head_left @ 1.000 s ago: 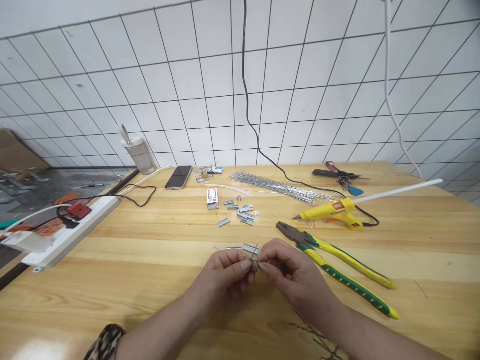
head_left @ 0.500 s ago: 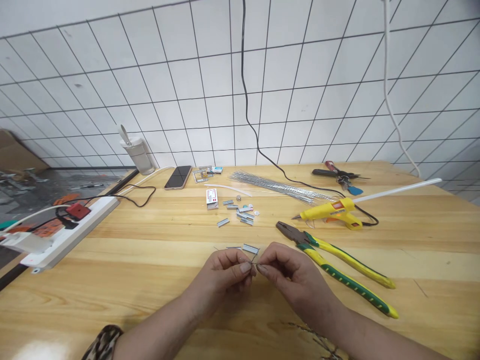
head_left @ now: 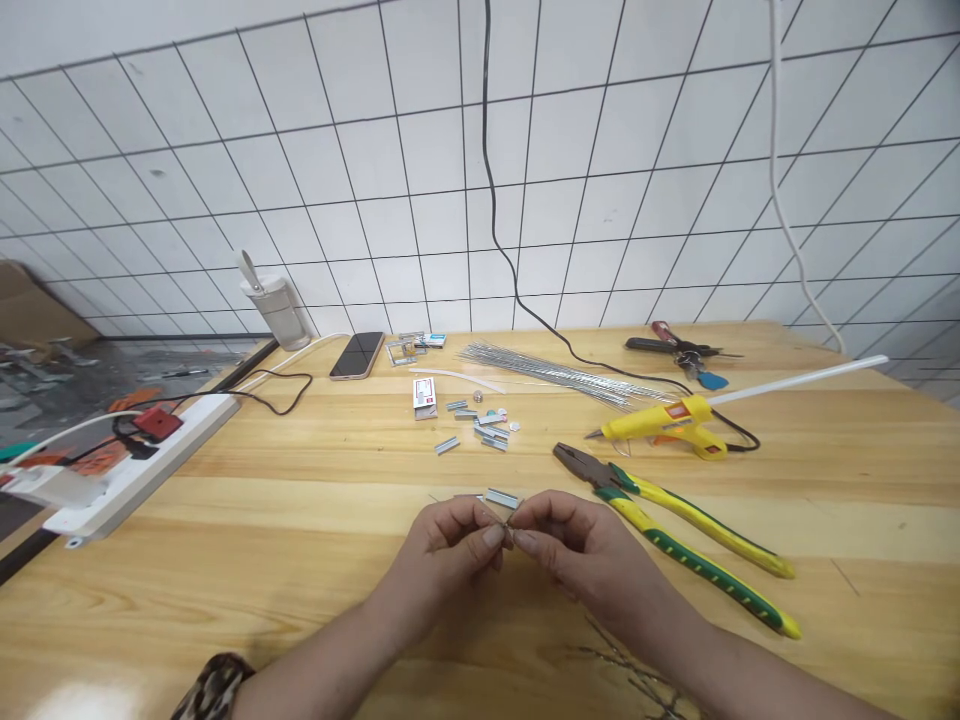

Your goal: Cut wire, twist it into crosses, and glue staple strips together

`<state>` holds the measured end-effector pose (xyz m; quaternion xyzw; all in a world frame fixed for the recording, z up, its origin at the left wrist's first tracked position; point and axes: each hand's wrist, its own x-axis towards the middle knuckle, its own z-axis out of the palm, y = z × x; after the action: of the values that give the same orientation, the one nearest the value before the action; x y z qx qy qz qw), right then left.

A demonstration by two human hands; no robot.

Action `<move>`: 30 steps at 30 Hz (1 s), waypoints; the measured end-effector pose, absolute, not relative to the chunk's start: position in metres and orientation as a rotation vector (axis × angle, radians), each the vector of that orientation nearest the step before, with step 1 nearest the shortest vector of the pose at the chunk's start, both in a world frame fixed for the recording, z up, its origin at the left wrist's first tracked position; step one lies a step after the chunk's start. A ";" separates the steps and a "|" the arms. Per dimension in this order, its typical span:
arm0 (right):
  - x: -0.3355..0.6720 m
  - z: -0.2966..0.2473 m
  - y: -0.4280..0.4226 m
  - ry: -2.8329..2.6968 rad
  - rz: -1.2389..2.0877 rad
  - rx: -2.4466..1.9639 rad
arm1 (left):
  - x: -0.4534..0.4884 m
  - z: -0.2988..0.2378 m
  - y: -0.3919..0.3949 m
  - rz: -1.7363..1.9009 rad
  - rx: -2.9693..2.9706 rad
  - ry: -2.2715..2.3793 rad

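Thumb and fingers of my left hand (head_left: 459,540) pinch a thin piece of wire (head_left: 508,522) near the front middle of the table. My right hand (head_left: 574,540) pinches the same wire from the other side, the two sets of fingertips almost touching. Short wire ends poke up between them; the rest is hidden by the fingers. Just beyond the hands lies a strip of staples (head_left: 502,497). To the right rest pliers (head_left: 675,530) with yellow and green handles. Twisted dark wire (head_left: 637,680) lies beneath my right forearm.
Farther back are loose staple strips (head_left: 491,432), a small staple box (head_left: 424,397), a bundle of straight wires (head_left: 555,374), a yellow glue gun (head_left: 664,420) and a phone (head_left: 358,356). A power strip (head_left: 150,465) runs along the left edge. Small tools (head_left: 682,352) lie at back right.
My right hand has closed in slightly on the left, its fingertips shifting on the wire. The wire ends between the fingers stand at a different angle. Everything on the table stays put.
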<state>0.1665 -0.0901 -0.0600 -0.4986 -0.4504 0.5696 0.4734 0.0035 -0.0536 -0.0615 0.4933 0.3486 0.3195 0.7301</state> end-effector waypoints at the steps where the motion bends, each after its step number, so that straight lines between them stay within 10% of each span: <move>1: 0.167 -0.059 -0.090 -1.110 1.389 -1.220 | 0.003 -0.063 -0.053 0.689 1.067 0.757; 22: 0.163 -0.056 -0.101 -1.128 1.439 -1.269 | 0.003 -0.049 -0.055 0.684 1.246 0.724; 30: 0.170 -0.054 -0.102 -1.557 0.990 -1.223 | 0.003 -0.056 -0.057 0.617 1.038 0.640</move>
<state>0.1701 -0.1019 -0.0537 -0.4940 -0.6291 0.3999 0.4475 0.0028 -0.0569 -0.0563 0.4797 0.2958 0.2852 0.7753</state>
